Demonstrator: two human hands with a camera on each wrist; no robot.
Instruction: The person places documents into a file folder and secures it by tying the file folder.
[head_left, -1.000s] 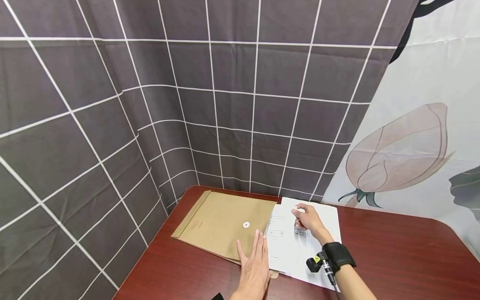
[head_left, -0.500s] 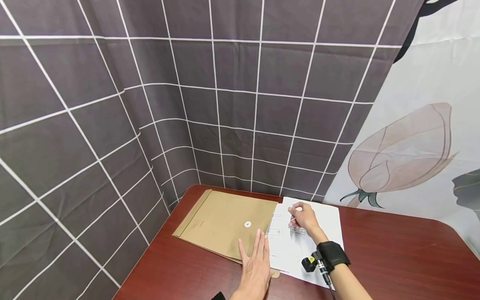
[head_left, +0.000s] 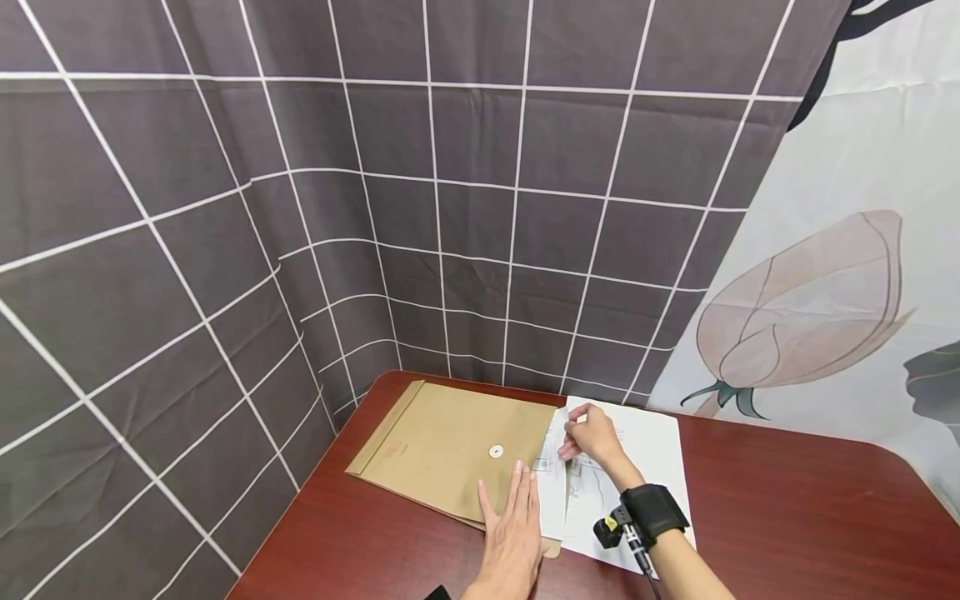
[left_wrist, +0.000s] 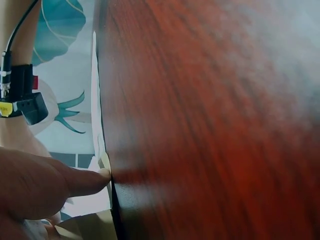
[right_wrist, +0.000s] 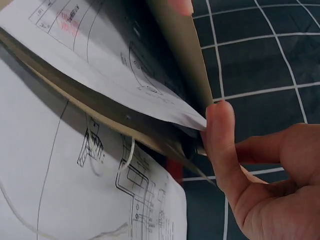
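A brown paper document envelope (head_left: 450, 446) with a round white button lies on the table, its mouth toward the right. My left hand (head_left: 512, 529) rests on the mouth side with fingers straight; in the left wrist view one of its fingers (left_wrist: 92, 181) is at the edge of the envelope (left_wrist: 95, 226). My right hand (head_left: 592, 435) pinches the far right corner of a printed drawing sheet (right_wrist: 95, 55). In the right wrist view this sheet stands between the envelope's parted layers, the upper one (right_wrist: 172, 37) raised. The sheet's left part is hidden inside.
Another white drawing sheet (head_left: 651, 471) lies flat to the right, partly under the envelope flap. A thin string (right_wrist: 131, 155) hangs from the flap over it. The red-brown table (head_left: 787, 500) meets a grey grid curtain (head_left: 472, 317) behind.
My right hand has moved left with the sheet, whose visible strip beside the envelope has become narrower. More of the lower sheet shows. My left hand has stayed in place.
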